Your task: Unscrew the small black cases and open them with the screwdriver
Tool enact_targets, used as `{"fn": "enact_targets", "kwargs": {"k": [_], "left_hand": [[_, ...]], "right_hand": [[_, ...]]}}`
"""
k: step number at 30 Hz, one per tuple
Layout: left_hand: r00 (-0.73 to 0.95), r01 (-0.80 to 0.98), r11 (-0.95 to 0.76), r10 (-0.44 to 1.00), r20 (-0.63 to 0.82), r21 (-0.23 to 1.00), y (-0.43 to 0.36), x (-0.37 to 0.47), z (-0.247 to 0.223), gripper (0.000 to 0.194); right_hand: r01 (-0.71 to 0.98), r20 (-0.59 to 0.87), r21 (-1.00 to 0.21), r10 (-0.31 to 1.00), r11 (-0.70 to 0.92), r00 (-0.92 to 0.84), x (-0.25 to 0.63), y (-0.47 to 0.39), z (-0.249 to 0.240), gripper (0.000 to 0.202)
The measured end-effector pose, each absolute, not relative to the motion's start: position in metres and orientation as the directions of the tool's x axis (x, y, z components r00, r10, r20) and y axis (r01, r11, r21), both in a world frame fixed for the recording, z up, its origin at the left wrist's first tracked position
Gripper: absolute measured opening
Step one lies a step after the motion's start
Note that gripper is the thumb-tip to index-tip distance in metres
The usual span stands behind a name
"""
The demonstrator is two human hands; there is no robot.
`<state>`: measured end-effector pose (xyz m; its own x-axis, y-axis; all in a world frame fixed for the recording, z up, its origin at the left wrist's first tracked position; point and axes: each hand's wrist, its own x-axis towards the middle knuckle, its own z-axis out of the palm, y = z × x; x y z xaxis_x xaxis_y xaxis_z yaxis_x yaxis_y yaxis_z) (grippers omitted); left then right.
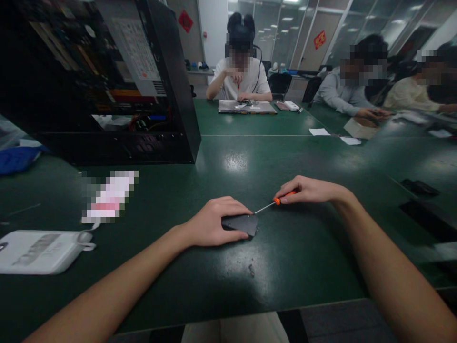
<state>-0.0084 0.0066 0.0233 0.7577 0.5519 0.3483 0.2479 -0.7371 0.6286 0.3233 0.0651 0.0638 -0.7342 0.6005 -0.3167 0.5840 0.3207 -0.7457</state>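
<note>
A small dark grey, flat device point(240, 224) lies on the green table point(228, 281). My left hand point(217, 221) grips it from the left, with the fingers along its far edge and the thumb along its near edge. My right hand point(303, 189) is closed around the orange handle of a screwdriver point(265, 207), to the right of the device. The screwdriver's thin metal shaft slants down to the left, and its tip is at the device's upper right edge. Whether the tip sits in a screw is too small to tell.
A large open black computer case point(178, 95) stands at the back left. Nearer on the left are a white power bank point(43, 252) and a pink-white item point(110, 196). Across the table a person works over a flat panel point(246, 107); two more people sit at the right.
</note>
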Motion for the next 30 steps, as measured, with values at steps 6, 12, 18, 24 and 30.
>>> {"fn": "enact_targets", "kwargs": {"k": [6,12,18,24,30], "left_hand": [[0.781,0.200,-0.733,0.520,0.346,0.650,0.008,-0.010,0.022,0.044],[0.816,0.192,-0.766,0.472,0.334,0.613,0.006,-0.010,0.024,0.045],[0.831,0.263,-0.796,0.474,0.292,0.545,0.001,-0.009,0.030,0.042],[0.853,0.210,-0.795,0.434,0.291,0.569,0.000,-0.009,0.030,0.041],[0.869,0.214,-0.801,0.417,0.265,0.559,-0.001,-0.009,0.035,0.040]], "right_hand": [[0.540,-0.192,-0.708,0.611,0.456,-0.768,0.319,0.059,0.073,0.048],[0.540,-0.183,-0.684,0.601,0.490,-0.778,0.322,0.054,0.080,0.045],[0.518,-0.184,-0.713,0.587,0.472,-0.788,0.319,0.058,0.072,0.046],[0.476,-0.178,-0.736,0.540,0.482,-0.823,0.312,0.060,0.064,0.045],[0.490,-0.181,-0.688,0.527,0.535,-0.830,0.313,0.052,0.076,0.042]]}}
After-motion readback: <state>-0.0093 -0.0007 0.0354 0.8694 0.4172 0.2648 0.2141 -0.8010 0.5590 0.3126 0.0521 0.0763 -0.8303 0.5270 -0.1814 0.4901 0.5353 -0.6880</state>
